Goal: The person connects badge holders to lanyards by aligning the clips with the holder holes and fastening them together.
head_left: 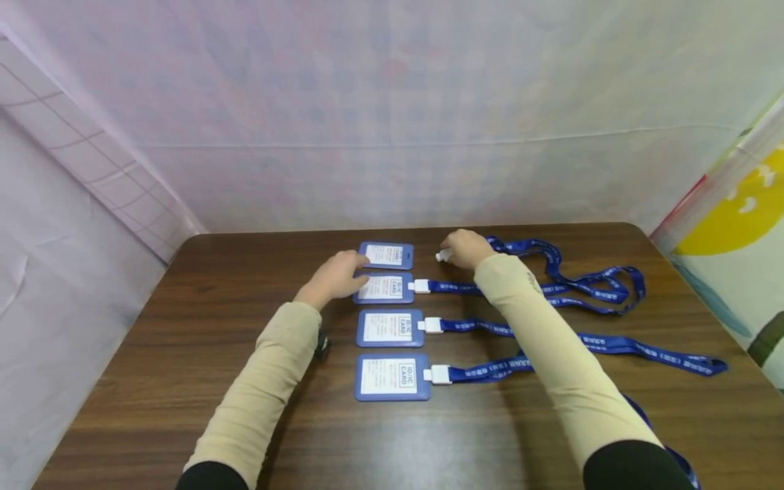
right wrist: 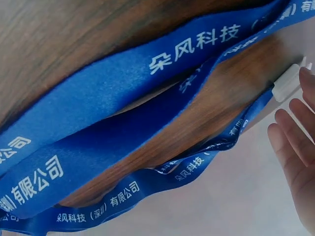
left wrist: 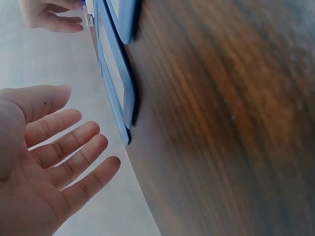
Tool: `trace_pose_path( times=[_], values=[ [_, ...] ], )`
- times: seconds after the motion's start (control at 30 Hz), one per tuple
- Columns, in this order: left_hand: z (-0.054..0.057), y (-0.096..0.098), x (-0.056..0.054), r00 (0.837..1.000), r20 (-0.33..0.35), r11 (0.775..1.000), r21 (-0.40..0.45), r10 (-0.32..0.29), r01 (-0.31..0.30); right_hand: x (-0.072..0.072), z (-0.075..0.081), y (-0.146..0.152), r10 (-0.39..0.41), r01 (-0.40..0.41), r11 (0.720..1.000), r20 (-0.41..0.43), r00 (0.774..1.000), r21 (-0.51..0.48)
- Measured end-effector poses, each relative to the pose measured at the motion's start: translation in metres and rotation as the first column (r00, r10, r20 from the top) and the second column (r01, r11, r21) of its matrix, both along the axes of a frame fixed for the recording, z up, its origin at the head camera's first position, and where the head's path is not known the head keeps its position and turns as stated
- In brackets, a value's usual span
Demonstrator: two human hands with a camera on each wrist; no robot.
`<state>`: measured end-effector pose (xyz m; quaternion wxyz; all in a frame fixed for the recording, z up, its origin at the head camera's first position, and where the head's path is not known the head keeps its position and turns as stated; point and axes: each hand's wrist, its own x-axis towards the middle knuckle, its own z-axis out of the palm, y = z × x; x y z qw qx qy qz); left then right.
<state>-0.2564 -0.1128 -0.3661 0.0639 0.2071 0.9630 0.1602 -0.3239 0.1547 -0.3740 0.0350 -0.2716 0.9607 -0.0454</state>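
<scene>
At the far edge lies a blue ID card holder [head_left: 386, 255] with a white card in it and no lanyard attached. My left hand [head_left: 335, 278] is beside its left end, fingers extended; the left wrist view shows the palm with nothing in it. Whether the fingertips touch the holder I cannot tell. To the holder's right, my right hand [head_left: 468, 248] pinches the white plastic clip [head_left: 444, 255] of a blue lanyard [right wrist: 211, 39]. A gap separates clip and holder. Just nearer is a second card holder [head_left: 386, 288], its white clip [head_left: 421, 286] joined to another lanyard.
Two more card holders, a third [head_left: 390, 328] and a nearest one [head_left: 392, 378], lie in the same column with lanyards attached. Their blue straps [head_left: 649, 350] run right, partly under my right forearm. A white curtain [head_left: 392, 184] hangs behind the brown table [head_left: 202, 327].
</scene>
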Motion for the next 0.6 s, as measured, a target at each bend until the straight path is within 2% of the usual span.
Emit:
trace_pose_path(
  times=[0.17,0.33,0.5,0.6],
  values=[
    [-0.0005,-0.0033,-0.0009,1.000,-0.022,1.000,0.003,-0.013,0.013,-0.0015,-0.0028,-0.0020,0.017,-0.016,1.000,-0.011,1.000,0.024],
    [-0.0004,-0.0078,-0.0022,0.999,-0.041,0.999,0.006,-0.033,0.034,-0.0031,-0.0063,-0.0046,-0.016,0.016,1.000,0.008,1.000,-0.001],
    [0.0041,-0.0066,-0.0050,1.000,-0.028,1.000,0.009,-0.011,0.012,-0.0029,-0.0090,-0.0059,-0.053,0.053,0.998,-0.002,0.999,-0.022],
    [0.0065,-0.0041,-0.0087,0.999,-0.044,1.000,0.009,0.005,-0.004,-0.0017,-0.0081,-0.0060,-0.072,0.072,0.997,-0.009,0.997,-0.025]
  ],
)
